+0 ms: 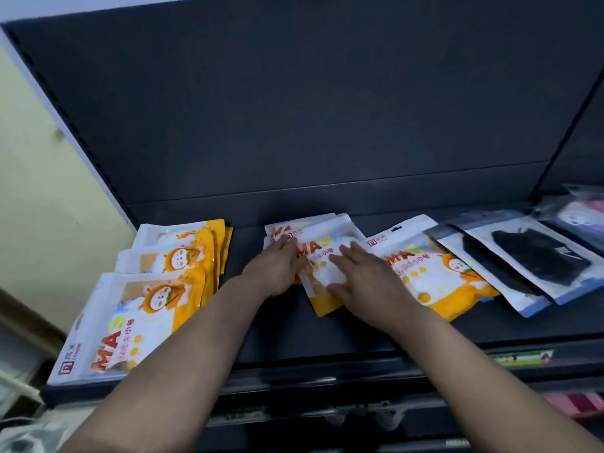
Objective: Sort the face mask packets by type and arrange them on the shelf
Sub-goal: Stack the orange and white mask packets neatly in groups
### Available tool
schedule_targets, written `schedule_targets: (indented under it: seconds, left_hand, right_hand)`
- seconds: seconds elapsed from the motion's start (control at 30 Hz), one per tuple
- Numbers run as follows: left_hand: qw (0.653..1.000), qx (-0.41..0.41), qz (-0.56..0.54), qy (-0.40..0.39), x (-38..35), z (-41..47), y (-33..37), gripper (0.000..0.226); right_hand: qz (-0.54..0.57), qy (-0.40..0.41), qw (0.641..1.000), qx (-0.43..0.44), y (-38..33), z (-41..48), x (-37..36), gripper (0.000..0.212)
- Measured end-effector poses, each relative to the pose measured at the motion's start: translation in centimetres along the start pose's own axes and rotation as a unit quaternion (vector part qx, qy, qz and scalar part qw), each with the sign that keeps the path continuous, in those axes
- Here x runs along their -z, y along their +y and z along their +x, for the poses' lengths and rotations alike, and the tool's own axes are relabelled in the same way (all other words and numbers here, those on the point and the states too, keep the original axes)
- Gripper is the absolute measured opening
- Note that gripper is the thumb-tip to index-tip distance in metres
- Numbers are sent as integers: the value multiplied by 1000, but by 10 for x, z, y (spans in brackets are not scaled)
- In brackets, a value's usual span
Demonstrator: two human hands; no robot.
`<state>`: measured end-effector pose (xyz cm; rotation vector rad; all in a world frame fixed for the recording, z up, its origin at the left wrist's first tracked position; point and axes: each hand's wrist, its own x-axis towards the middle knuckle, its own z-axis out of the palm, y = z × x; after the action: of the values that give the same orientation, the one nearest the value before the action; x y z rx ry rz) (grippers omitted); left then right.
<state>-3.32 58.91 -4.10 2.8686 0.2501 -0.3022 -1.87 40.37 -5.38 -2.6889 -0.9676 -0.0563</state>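
On the dark shelf (327, 335) lie orange-and-white cartoon mask packets. A small overlapping pile of them (322, 238) sits in the middle. My left hand (277, 269) lies on the pile's left side with fingers spread, and my right hand (362, 276) presses flat on its top packet. Whether either hand grips a packet I cannot tell. A fanned stack of the same packets (153, 289) fills the left end. One more orange packet (431, 276) lies right of my hands. Packets with black masks (529, 259) overlap further right.
A clear packet with a purple-and-white mask (581, 220) lies at the far right. The shelf's dark back panel (310, 109) rises behind. A cream wall (36, 178) is at left. Lower shelves with price strips (519, 358) and pink items (575, 403) sit below.
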Motion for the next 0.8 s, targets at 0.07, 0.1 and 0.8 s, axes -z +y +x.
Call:
schedule_targets:
  seconds: [0.07,0.1,0.8]
  left_hand:
    - [999,4,36,-1,-3,-5,5,43]
    - [999,6,47,0,-1,-9,9,37]
    - [994,27,101,20,-5,-32,-2,65]
  right_hand:
    - [-6,-43,999,-24,-2,4,-9,84]
    - [-14,-67,997,-41,-1,6,-11,98]
    - [-6,100,995,10,31,10,23,59]
